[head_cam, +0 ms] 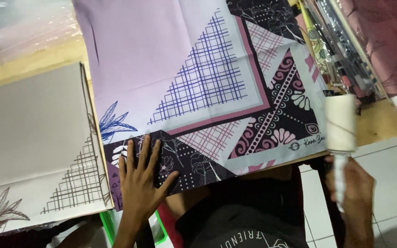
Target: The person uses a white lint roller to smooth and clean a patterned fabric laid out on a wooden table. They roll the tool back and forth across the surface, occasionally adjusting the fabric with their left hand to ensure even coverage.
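- The left hand (pixel 142 177) is laid flat, fingers spread, on the near dark edge of the patterned lilac cloth (pixel 194 78).
- The cloth is spread over the wooden table (pixel 382 121).
- A white lint roller (pixel 341 124) is gripped by its handle in the right hand (pixel 352 190), beside the cloth's right corner.
- A grey folded cloth (pixel 37 138) is seen to the left.
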